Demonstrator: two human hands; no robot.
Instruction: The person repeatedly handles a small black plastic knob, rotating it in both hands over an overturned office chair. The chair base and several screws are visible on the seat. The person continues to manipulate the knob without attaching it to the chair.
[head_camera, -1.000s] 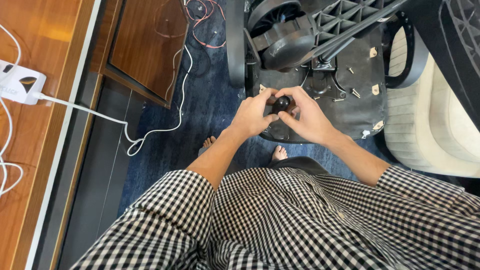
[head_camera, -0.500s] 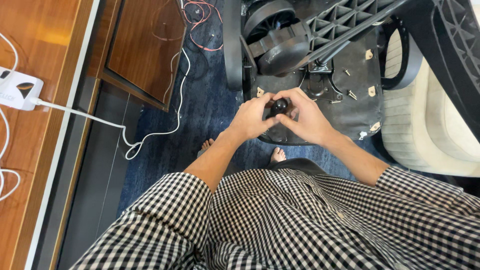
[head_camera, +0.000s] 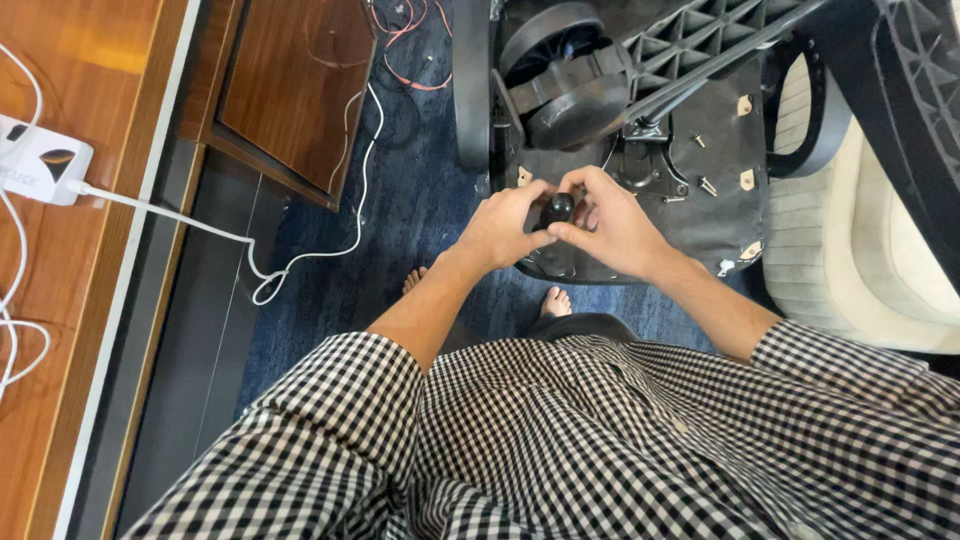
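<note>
Head view: our left hand (head_camera: 500, 228) and right hand (head_camera: 610, 225) pinch a small black knob (head_camera: 556, 210) together (over the upturned chair base (head_camera: 700, 210)), blue carpet (head_camera: 420, 210) open leftward.

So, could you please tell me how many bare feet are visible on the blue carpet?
2. One foot peeks out beside the left forearm, left of the other foot, which shows below the two hands. Only the toes of each show; the rest is hidden by the checked shirt.

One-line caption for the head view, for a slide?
Both hands, left hand and right hand, pinch a small black part above an overturned chair base.
</note>
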